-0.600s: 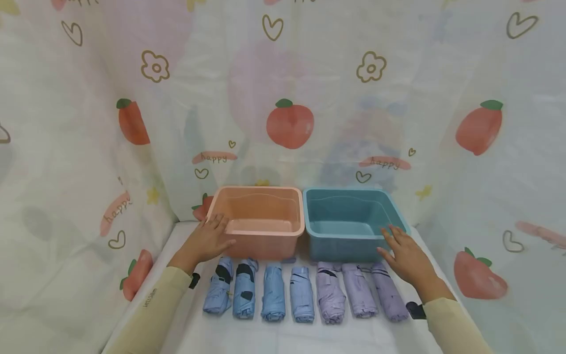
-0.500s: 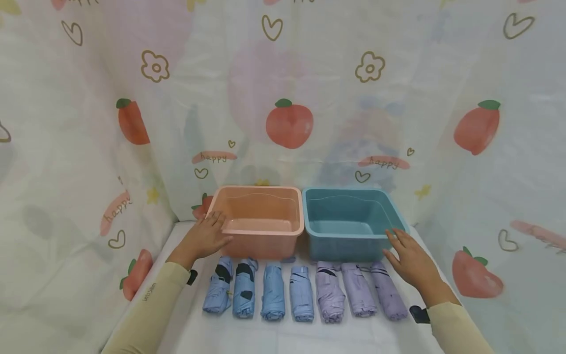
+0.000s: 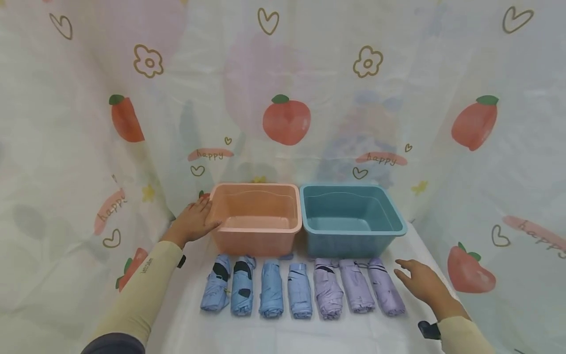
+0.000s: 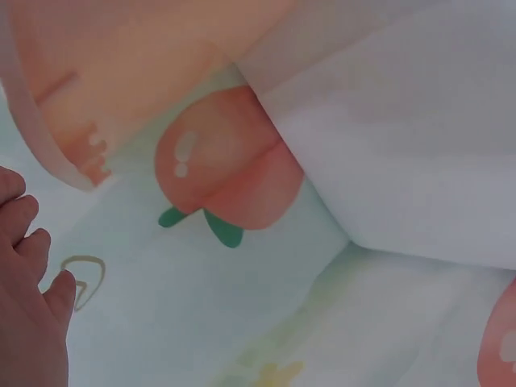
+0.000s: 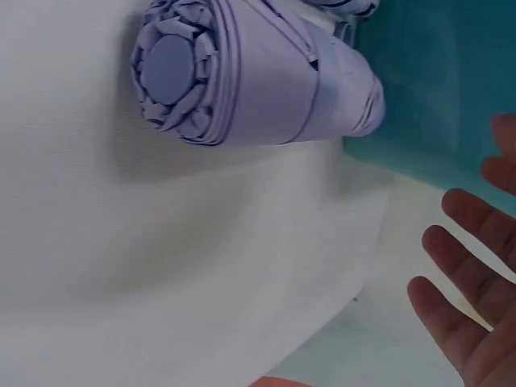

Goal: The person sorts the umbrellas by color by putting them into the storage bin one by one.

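My left hand (image 3: 192, 223) is beside the left wall of a peach-orange plastic tub (image 3: 254, 243), fingers fairly straight. Whether it touches the rim I cannot tell. My right hand (image 3: 420, 280) hovers over the white table, to the right of the end purple folded umbrella (image 3: 386, 287), its fingers spread and holding nothing. A teal tub (image 3: 349, 243) stands right of the orange one. In front of the tubs lies a row of rolled folding umbrellas: several blue ones, such as a light blue umbrella (image 3: 271, 290), on the left, and three purple ones on the right.
A printed curtain (image 3: 287, 59) with fruit and hearts closes off the back and both sides. The white tabletop (image 3: 283, 337) runs in front of the umbrellas. Both tubs stand against the back curtain, almost touching each other.
My left hand has moved a little left and up along the orange tub. The right hand has drawn back from the teal tub, down and to the right. Tubs and umbrellas stay in place.
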{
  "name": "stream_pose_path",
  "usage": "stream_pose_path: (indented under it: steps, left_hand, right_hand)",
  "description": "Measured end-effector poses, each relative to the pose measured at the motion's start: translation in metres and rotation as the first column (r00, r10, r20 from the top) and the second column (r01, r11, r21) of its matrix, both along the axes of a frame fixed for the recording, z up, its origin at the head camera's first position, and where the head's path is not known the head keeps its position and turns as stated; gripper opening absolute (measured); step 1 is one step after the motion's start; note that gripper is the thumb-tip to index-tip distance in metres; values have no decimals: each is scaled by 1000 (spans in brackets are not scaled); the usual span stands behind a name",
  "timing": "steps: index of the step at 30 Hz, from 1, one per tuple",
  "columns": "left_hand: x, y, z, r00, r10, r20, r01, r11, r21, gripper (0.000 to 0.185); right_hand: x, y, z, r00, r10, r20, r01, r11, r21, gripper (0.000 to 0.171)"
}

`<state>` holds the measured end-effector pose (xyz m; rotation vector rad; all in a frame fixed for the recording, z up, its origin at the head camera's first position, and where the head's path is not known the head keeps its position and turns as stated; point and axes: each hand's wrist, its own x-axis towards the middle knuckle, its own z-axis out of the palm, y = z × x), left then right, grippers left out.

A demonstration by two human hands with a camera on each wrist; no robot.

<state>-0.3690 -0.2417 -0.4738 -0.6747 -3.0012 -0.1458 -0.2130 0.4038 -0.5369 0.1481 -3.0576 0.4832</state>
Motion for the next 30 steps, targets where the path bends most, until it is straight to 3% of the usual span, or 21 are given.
stream_pose_path:
  steps: [4, 11, 16, 21, 24, 26, 30]
  left_hand:
    - [-10, -9, -5, 1000, -7, 19, 7, 1000, -11, 83]
    - [-11, -22, -13, 999, 33, 24, -33, 999, -12, 89]
    - [-12, -14, -25, 1000, -7, 0, 7, 1000, 23, 85]
    - [-12, -14, -33, 999, -12, -52, 16, 997, 73, 82]
    - [-11, -14, -36, 997, -18, -73, 24, 996, 83, 83]
    - [-10, -14, -37, 996, -22, -83, 29, 996, 88, 83]
    - [-10, -15, -42, 997, -6, -83, 15, 994, 110, 84]
  right_hand:
    - [-6, -1, -18, 995, -25, 101, 34, 996, -83, 53]
    - [-17, -10, -36, 969, 17, 247, 49, 965, -257, 53]
    - [-14, -2, -47, 950, 9, 312, 80, 959, -271, 53]
    - [-14, -3, -56, 930, 41, 364, 93, 935, -342, 59]
    - [-12, -7, -59, 926, 41, 375, 113, 919, -378, 61]
    - [-13, -8, -59, 928, 50, 368, 98, 922, -374, 62]
    - [-22, -7, -57, 912, 49, 408, 139, 898, -418, 66]
